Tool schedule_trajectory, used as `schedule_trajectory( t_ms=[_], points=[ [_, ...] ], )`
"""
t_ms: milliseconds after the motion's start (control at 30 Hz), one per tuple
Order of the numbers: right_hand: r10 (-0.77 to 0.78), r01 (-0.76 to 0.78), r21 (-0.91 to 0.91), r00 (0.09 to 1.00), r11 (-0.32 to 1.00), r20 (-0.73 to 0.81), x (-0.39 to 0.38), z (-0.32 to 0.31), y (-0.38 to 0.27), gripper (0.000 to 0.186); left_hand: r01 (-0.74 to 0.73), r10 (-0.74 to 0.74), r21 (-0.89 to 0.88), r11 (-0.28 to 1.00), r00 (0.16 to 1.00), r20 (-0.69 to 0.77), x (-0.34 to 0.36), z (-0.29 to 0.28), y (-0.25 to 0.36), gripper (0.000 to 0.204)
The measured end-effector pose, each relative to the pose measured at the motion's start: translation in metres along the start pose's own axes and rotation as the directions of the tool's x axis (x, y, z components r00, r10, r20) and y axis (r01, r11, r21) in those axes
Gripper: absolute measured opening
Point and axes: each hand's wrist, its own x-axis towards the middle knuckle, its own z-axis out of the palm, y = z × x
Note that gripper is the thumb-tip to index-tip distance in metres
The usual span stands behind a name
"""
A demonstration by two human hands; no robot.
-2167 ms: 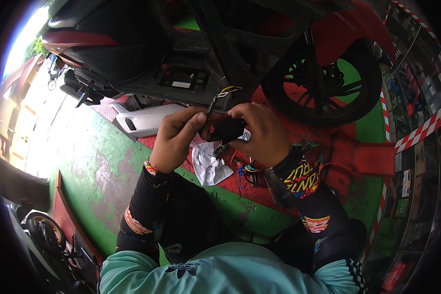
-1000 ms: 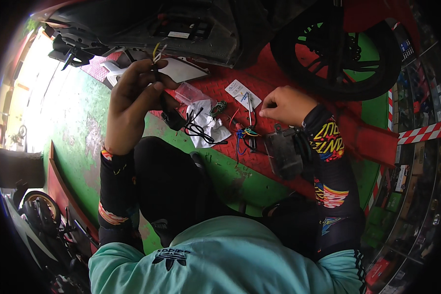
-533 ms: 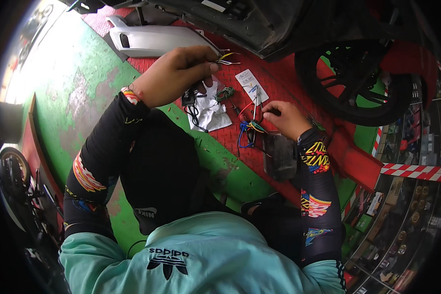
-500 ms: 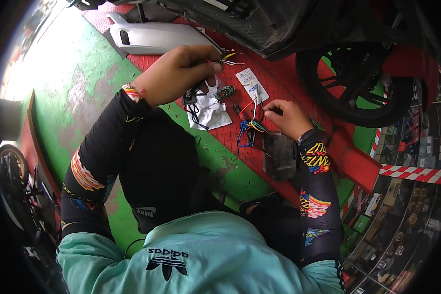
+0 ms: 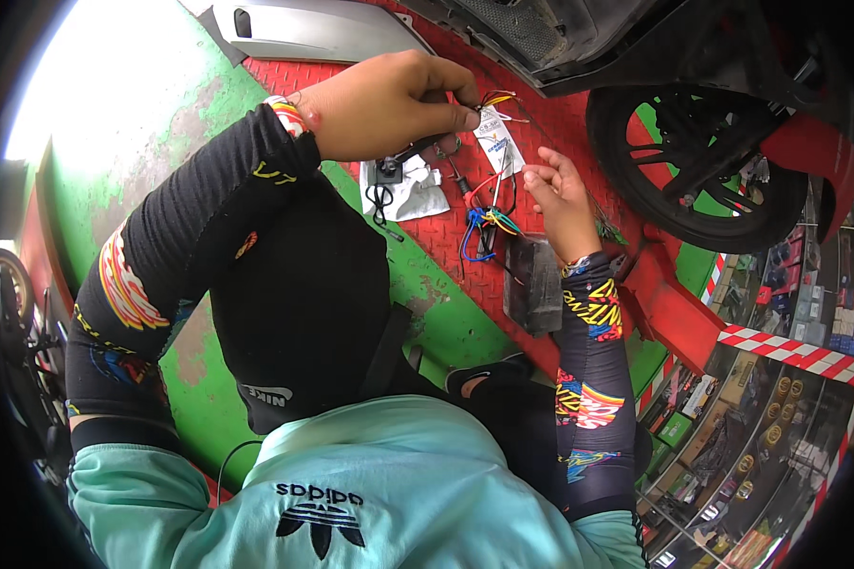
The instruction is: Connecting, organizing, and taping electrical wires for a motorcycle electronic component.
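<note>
My left hand [image 5: 389,100] is raised over the red checker-plate ramp [image 5: 446,247], its fingers closed on a few thin wires with yellow, orange and red ends [image 5: 498,98]. Below it lie a white printed packet [image 5: 496,142] and a crumpled clear bag [image 5: 413,190] with a small black part [image 5: 387,173] on it. My right hand [image 5: 560,194] hovers just right of a bundle of coloured wires [image 5: 484,223]. Its thumb and forefinger pinch a red wire [image 5: 493,178] that loops up from the bundle. A dark rectangular box [image 5: 531,284] lies by my right wrist.
A motorcycle stands across the top, its wheel [image 5: 693,161] right of my right hand. A silver body panel [image 5: 313,28] lies on the green floor [image 5: 123,161] at the upper left. Shelves of boxed goods [image 5: 769,398] fill the lower right. Another wheel [image 5: 5,294] shows at the far left.
My left hand stays raised with the wire ends pinched. My right hand has lifted slightly off the coloured wire bundle, drawing the red wire up. The view has shifted a little.
</note>
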Motion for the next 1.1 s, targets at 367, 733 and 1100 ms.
schedule_trajectory(
  t_ms=[367,733,1100],
  points=[
    [0.114,-0.098,0.105,0.98,0.99,-0.16,-0.006,0.016,0.013,0.049,0.016,-0.017,-0.189,0.982,1.0,-0.005,-0.013,0.008,0.025,0.024],
    [-0.482,0.49,0.154,0.872,0.858,-0.088,-0.059,0.028,-0.087,0.018,0.05,-0.048,-0.124,0.991,0.999,0.02,-0.011,0.024,0.042,0.02],
    [-0.419,0.428,0.142,0.903,0.892,-0.093,-0.06,0.022,-0.083,0.013,-0.046,0.055,-0.211,0.976,0.998,0.036,-0.007,0.033,0.056,0.014]
  ],
)
